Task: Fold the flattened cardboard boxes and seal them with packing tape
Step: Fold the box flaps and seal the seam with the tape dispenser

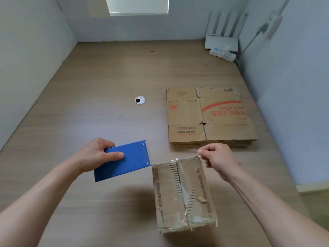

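Note:
A folded cardboard box stands on the wooden table near me, its top flaps closed and clear tape running along the middle seam. My left hand grips a blue tape dispenser just left of the box's far corner. My right hand hovers over the box's far right corner with thumb and finger pinched; a thin strip of clear tape seems to stretch from the dispenser to those fingers. A stack of flattened cardboard boxes with red print lies to the right, beyond the box.
A round cable grommet sits in the table's middle. At the far right corner stand a white router and a tissue pack. A power strip hangs on the right wall. White partitions enclose the table on three sides.

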Demonstrator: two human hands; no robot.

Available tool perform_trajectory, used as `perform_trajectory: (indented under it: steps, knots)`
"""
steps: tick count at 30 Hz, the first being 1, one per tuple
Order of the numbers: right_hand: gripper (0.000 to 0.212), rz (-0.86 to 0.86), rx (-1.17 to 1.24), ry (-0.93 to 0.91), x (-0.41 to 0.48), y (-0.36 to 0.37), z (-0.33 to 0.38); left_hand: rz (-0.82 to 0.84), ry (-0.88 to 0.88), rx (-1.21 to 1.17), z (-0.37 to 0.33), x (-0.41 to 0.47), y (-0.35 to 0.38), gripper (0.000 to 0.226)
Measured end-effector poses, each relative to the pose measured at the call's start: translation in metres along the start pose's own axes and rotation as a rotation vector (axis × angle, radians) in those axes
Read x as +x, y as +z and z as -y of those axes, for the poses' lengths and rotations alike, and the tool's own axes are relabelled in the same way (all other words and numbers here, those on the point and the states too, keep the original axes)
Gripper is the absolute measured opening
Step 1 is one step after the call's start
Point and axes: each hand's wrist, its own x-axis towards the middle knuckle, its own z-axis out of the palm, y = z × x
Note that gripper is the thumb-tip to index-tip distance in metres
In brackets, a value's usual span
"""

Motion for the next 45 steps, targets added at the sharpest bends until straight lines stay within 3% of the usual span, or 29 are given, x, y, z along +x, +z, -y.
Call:
perform_trajectory:
  steps: [10,17,20,21,23,25,27,29,45]
  knots:
    - [0.021,-0.028,-0.145,-0.004,0.004,0.007,-0.014,0.031,-0.05,-0.05,0.009,0.001,0.016,0.042]
    - [0.013,-0.139,-0.346,-0.154,-0.009,0.017,-0.023,0.007,-0.072,-0.079,0.02,0.003,0.027,0.043]
    - [0.077,-0.22,-0.419,-0.129,-0.013,0.021,-0.026,0.009,-0.084,-0.068,0.022,0.004,0.031,0.043]
    - [0.082,-0.263,-0.516,-0.227,-0.015,0.022,-0.024,0.007,-0.088,-0.064,0.022,0.004,0.031,0.043]
    - [0.072,-0.308,-0.714,-0.578,-0.022,0.03,-0.019,-0.001,-0.095,-0.06,0.022,0.005,0.031,0.043]
    - [0.058,-0.186,-0.828,-0.799,-0.029,0.043,-0.017,-0.003,-0.099,-0.051,0.022,0.006,0.03,0.042]
    - [0.063,0.066,-0.977,-0.725,-0.035,0.053,-0.027,0.001,-0.095,-0.05,0.021,0.006,0.029,0.041]
    - [0.071,0.194,-1.16,-0.594,-0.034,0.053,-0.042,0.005,-0.084,-0.05,0.018,0.005,0.028,0.042]
    - [0.074,0.144,-1.212,-0.585,-0.03,0.053,-0.056,0.045,-0.066,-0.069,0.021,-0.003,0.019,0.043]
